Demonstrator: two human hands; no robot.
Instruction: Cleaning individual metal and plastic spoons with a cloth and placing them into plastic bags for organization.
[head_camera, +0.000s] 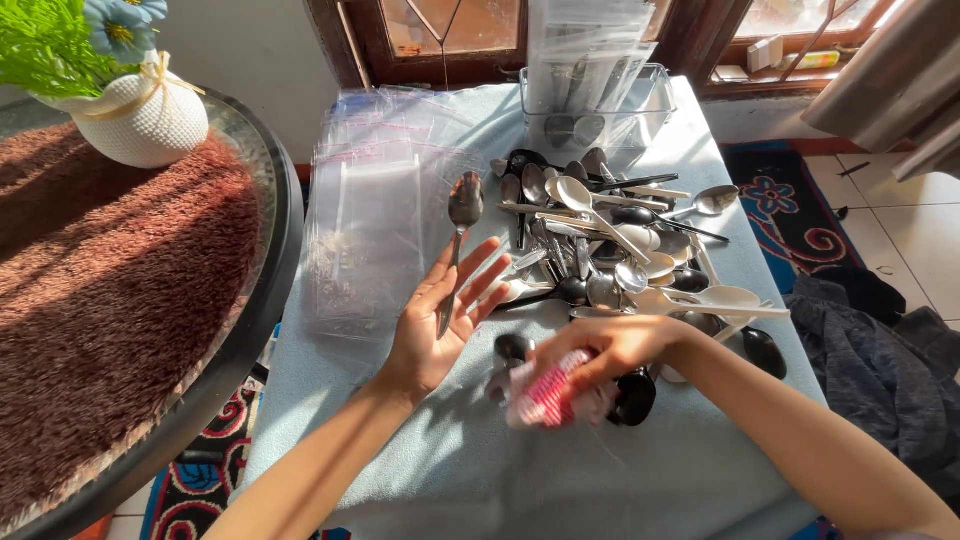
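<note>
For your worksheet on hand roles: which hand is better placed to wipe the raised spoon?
Probably the right hand: it already grips the red-and-white cloth, while the left hand holds the metal spoon upright.

Sunlit corner, wood-framed window (440, 40) up top.
Round table (150, 330) with brown shaggy mat left; white tiled floor (920, 230) and patterned rug (790, 215) right.

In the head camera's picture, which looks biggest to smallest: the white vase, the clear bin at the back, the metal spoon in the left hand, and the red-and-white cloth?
1. White vase and clear bin: look alike, and the bin sits farther back, so unranked.
2. Metal spoon in the left hand.
3. Red-and-white cloth under the right hand, partly covered.
</note>
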